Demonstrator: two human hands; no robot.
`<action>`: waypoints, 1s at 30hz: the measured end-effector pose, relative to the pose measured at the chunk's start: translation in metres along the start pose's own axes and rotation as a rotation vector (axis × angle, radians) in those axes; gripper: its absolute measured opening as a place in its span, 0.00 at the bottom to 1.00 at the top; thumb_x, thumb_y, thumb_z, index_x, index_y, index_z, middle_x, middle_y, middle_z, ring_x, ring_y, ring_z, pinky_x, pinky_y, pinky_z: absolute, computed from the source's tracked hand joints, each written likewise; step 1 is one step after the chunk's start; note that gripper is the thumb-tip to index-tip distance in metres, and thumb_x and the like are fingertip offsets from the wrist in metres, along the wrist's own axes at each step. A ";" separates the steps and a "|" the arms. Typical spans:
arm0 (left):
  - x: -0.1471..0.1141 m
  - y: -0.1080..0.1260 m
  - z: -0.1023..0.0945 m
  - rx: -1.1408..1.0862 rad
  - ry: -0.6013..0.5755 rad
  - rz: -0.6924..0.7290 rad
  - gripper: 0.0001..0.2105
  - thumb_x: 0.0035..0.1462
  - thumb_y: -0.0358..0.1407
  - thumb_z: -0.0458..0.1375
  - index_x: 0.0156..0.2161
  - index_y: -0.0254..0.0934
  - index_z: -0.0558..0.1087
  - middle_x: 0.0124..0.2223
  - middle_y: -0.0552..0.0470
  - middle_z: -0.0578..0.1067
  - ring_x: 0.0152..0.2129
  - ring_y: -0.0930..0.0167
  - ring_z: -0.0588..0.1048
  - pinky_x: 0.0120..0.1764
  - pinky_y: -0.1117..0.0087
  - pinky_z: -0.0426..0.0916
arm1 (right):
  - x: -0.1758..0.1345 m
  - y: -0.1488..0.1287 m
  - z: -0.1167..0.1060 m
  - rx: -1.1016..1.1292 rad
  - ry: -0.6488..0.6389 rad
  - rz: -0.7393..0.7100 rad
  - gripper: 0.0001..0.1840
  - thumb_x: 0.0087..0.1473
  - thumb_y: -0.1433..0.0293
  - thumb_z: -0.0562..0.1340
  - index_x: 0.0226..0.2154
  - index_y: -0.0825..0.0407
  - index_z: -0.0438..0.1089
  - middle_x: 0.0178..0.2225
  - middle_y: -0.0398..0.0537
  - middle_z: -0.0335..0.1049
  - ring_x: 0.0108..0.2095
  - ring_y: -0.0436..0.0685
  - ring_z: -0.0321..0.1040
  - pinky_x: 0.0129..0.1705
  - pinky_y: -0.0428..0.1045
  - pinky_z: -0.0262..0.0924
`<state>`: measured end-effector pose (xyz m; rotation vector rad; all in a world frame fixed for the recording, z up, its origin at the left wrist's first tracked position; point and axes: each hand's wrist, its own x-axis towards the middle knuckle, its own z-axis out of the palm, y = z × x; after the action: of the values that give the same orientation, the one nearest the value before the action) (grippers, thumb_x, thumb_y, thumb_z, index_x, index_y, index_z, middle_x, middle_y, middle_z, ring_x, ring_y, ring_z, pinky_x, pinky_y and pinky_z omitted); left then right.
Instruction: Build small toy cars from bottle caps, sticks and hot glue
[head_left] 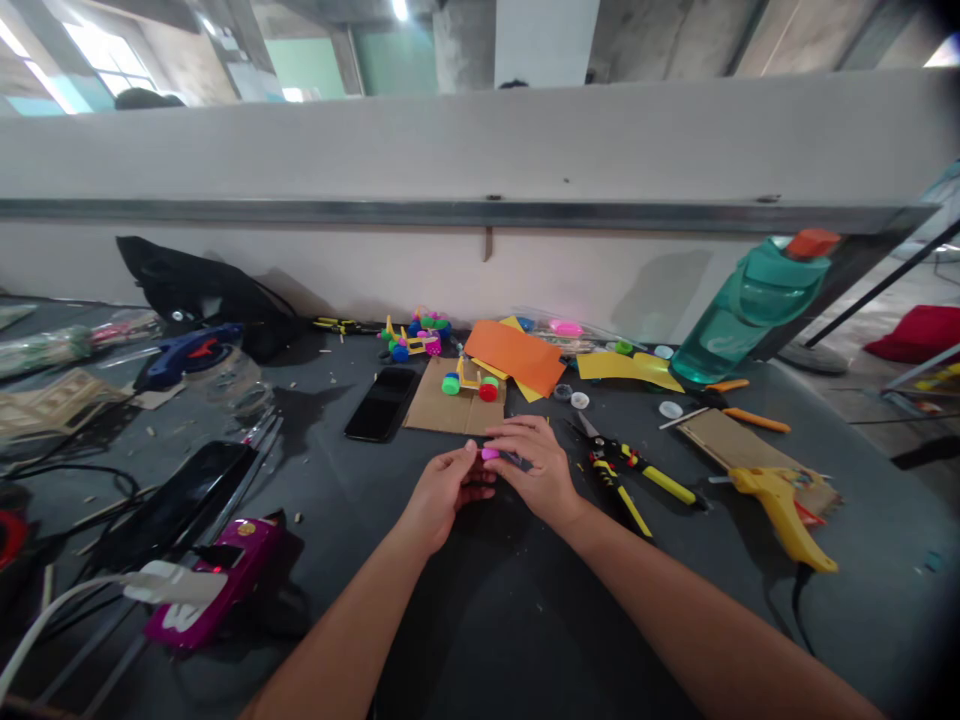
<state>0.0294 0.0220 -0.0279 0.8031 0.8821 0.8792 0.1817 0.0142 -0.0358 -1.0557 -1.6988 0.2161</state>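
Observation:
A small pink piece (490, 454) sits between my two hands; it is too small to tell what kind of thing it is. My right hand (536, 465) pinches it between thumb and fingers. From the other side, my left hand (448, 490) has its thumb and fingertips closed at the piece's left edge. Just beyond the hands lies a flat cardboard piece (427, 408). On it stands a little yellow toy vehicle (470, 381) with green and red wheels.
A black phone (382, 404) lies left of the cardboard. To the right are yellow-handled snips (626, 470), a yellow glue gun (784, 510) and a leaning teal bottle (750, 310). Orange paper (517, 352) lies behind. A purple power strip (225, 585) with cables is front left.

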 end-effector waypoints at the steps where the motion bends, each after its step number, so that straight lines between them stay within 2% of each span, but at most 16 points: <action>1: 0.000 0.000 0.000 0.004 -0.006 -0.001 0.15 0.50 0.45 0.60 0.31 0.31 0.74 0.28 0.49 0.73 0.27 0.72 0.71 0.30 0.72 0.70 | 0.000 0.000 0.000 0.000 -0.001 -0.003 0.05 0.48 0.67 0.65 0.32 0.45 0.75 0.38 0.44 0.75 0.44 0.57 0.65 0.49 0.57 0.59; 7: 0.000 0.000 -0.001 0.007 -0.034 -0.015 0.15 0.48 0.44 0.62 0.31 0.31 0.74 0.29 0.49 0.74 0.27 0.73 0.71 0.30 0.72 0.69 | -0.002 0.002 0.001 -0.001 -0.007 -0.031 0.08 0.49 0.67 0.65 0.35 0.42 0.75 0.39 0.42 0.75 0.44 0.57 0.66 0.48 0.58 0.61; 23: 0.002 -0.011 0.006 0.155 0.081 0.104 0.21 0.47 0.51 0.59 0.28 0.30 0.74 0.26 0.48 0.72 0.26 0.71 0.71 0.27 0.70 0.71 | -0.002 0.001 0.001 -0.014 0.033 0.006 0.06 0.48 0.66 0.65 0.33 0.43 0.76 0.37 0.43 0.76 0.44 0.58 0.66 0.47 0.59 0.60; 30: 0.002 -0.009 0.005 0.094 0.099 0.081 0.21 0.46 0.52 0.59 0.29 0.31 0.74 0.26 0.48 0.73 0.25 0.70 0.72 0.26 0.70 0.70 | -0.003 0.001 0.001 -0.036 0.022 -0.006 0.07 0.48 0.66 0.65 0.34 0.43 0.75 0.38 0.42 0.76 0.44 0.57 0.66 0.48 0.58 0.61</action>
<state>0.0375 0.0192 -0.0346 0.8879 0.9897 0.9610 0.1818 0.0128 -0.0385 -1.0760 -1.6911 0.1704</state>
